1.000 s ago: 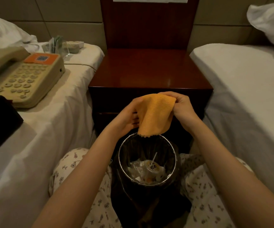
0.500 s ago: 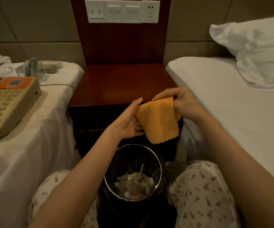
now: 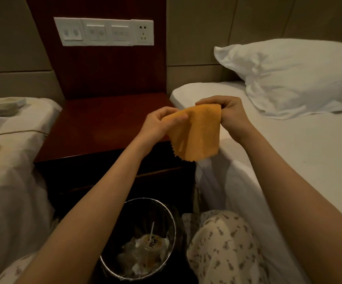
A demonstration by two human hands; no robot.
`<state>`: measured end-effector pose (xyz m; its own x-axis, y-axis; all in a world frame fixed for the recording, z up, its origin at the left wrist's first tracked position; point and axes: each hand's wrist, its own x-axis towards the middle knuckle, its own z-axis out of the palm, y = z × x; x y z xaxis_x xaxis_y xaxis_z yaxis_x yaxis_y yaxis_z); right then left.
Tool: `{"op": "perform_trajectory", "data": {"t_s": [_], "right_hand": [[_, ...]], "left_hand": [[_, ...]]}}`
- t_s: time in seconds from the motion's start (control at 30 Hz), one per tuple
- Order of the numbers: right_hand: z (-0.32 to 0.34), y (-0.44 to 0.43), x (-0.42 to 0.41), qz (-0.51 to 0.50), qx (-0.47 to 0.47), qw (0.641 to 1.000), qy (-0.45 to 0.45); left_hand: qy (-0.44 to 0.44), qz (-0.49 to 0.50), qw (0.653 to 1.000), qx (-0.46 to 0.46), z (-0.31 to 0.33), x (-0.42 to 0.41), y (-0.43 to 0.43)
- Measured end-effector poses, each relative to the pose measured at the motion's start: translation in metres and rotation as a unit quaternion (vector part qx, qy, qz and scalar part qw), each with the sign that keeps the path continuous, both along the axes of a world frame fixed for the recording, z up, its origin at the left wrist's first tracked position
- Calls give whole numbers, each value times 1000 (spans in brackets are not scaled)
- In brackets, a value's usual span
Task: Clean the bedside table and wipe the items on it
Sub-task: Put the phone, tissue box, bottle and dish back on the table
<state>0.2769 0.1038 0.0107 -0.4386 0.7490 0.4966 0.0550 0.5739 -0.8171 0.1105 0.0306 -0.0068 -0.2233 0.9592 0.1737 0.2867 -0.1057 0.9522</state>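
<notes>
An orange cloth (image 3: 196,134) hangs between both hands above the front right corner of the dark wooden bedside table (image 3: 96,128). My left hand (image 3: 157,124) pinches its left top edge, and my right hand (image 3: 230,114) grips its right top corner. The cloth's lower edge dangles free in front of the table's edge. Nothing stands on the tabletop. A pale tray-like item (image 3: 4,105) lies on the left bed.
A lined waste bin (image 3: 172,222) holding wrappers and a cup with a straw stands on the floor between my knees. White beds flank the table, with a pillow (image 3: 295,76) on the right one. A switch and socket panel (image 3: 104,32) is on the wall board.
Both hands have lifted the cloth from above the bin up and to the right, level with the tabletop. The view has tilted upward, and the phone on the left bed has left the frame.
</notes>
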Motion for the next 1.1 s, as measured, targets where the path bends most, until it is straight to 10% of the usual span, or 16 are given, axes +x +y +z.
{"op": "perform_trajectory", "data": {"t_s": [0.23, 0.37, 0.5, 1.1], "right_hand": [[11, 15, 23, -53, -76, 994, 51], [13, 25, 33, -8, -257, 949, 183], [6, 35, 37, 34, -383, 915, 126], [5, 118, 83, -329, -276, 896, -110]], "left_hand": [[-100, 3, 993, 55, 12, 13, 24], [-151, 5, 987, 52, 26, 19, 41], [-150, 11, 987, 53, 39, 34, 58], [-212, 3, 968, -134, 16, 97, 147]]}}
